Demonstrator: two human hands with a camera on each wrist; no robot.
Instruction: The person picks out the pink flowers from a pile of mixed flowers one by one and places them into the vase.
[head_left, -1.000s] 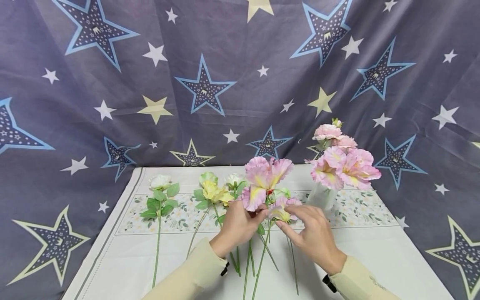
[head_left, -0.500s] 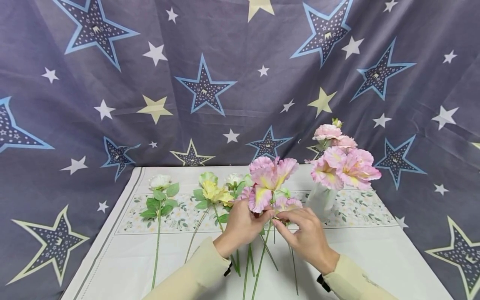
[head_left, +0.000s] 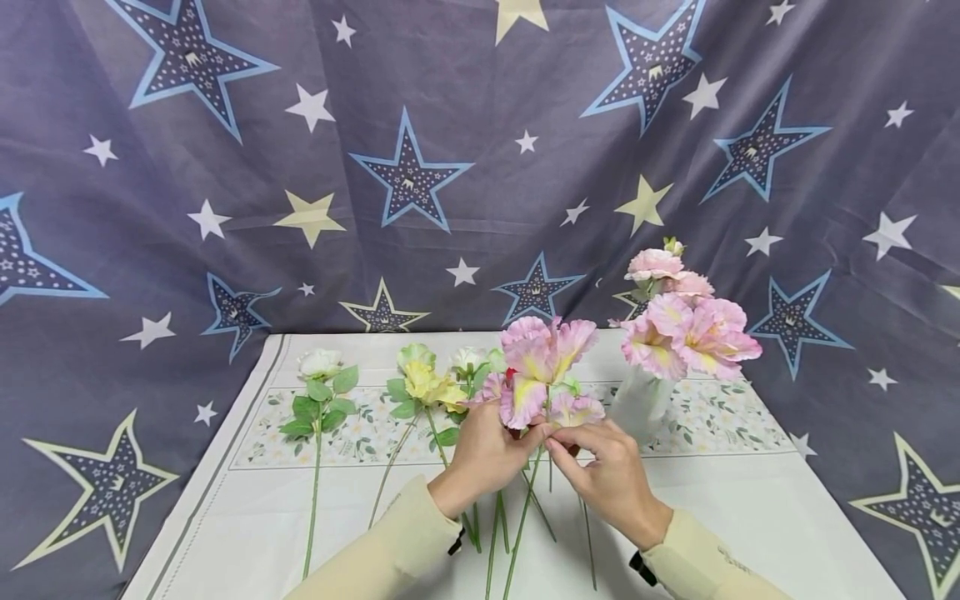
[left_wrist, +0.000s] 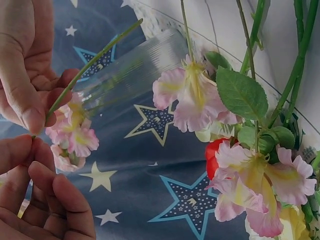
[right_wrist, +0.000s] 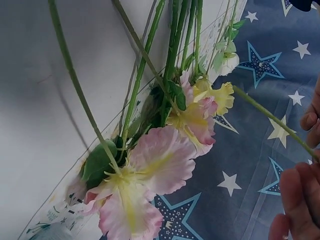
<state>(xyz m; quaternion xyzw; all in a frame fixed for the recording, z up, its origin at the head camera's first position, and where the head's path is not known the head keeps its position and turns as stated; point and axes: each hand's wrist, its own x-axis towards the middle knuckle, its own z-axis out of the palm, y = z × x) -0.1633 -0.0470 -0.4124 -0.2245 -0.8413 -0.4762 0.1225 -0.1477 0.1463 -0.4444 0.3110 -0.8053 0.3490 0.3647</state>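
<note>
A pink iris with yellow throats (head_left: 546,354) is held above the table in the head view. My left hand (head_left: 483,454) pinches its green stem just below the bloom. Close beside it, my right hand (head_left: 609,475) pinches the same stem between thumb and fingers. In the left wrist view the stem (left_wrist: 92,65) runs out from between both hands' fingertips, its end free. Behind my left hand the held bloom is mostly hidden in that view. Two more pink irises lie beneath, one (right_wrist: 150,170) nearer the vase and another (right_wrist: 195,120) near a yellow flower.
A clear vase (head_left: 643,406) with pink flowers (head_left: 690,329) stands at the right. A white rose (head_left: 321,364) lies far left, a yellow flower (head_left: 431,383) and another white rose (head_left: 470,360) nearer the middle. A starry curtain (head_left: 420,83) hangs behind the white-covered table (head_left: 750,508).
Both hands have drawn together, the right one moving left onto the stem and the left one slightly right. The held iris has shifted a little right.
</note>
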